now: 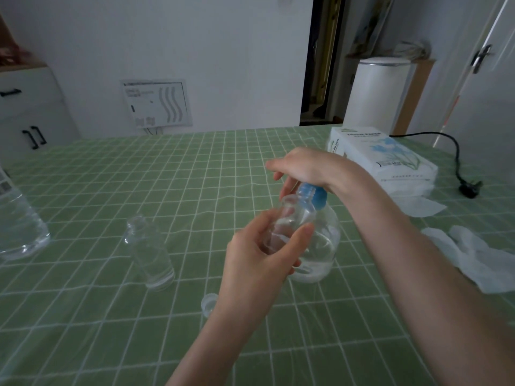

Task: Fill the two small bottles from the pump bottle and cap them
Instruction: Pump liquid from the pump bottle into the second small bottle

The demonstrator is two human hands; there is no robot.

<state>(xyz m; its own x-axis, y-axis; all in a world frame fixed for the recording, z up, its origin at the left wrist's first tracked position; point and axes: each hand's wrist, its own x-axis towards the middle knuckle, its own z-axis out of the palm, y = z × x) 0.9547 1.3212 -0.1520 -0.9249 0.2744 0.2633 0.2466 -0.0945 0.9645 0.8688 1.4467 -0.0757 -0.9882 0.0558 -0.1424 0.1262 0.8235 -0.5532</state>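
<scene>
My left hand (260, 253) grips a small clear bottle (289, 218), tilted with its open mouth up against the blue pump head (313, 195). My right hand (303, 167) rests on top of that pump head, palm down. The round clear pump bottle (323, 246) stands on the table behind the small one, with clear liquid in it. A second small clear bottle (149, 250) stands upright and uncapped to the left. A small clear cap (209, 303) lies on the cloth beside my left wrist. The pump spout is hidden by my hands.
A green checked tablecloth (111, 316) covers the table. A large clear water bottle (16, 221) stands at the left edge. A tissue pack (381, 157) sits at the back right, crumpled tissues (479, 254) at the right, and a black plug and cord (468, 188) beyond.
</scene>
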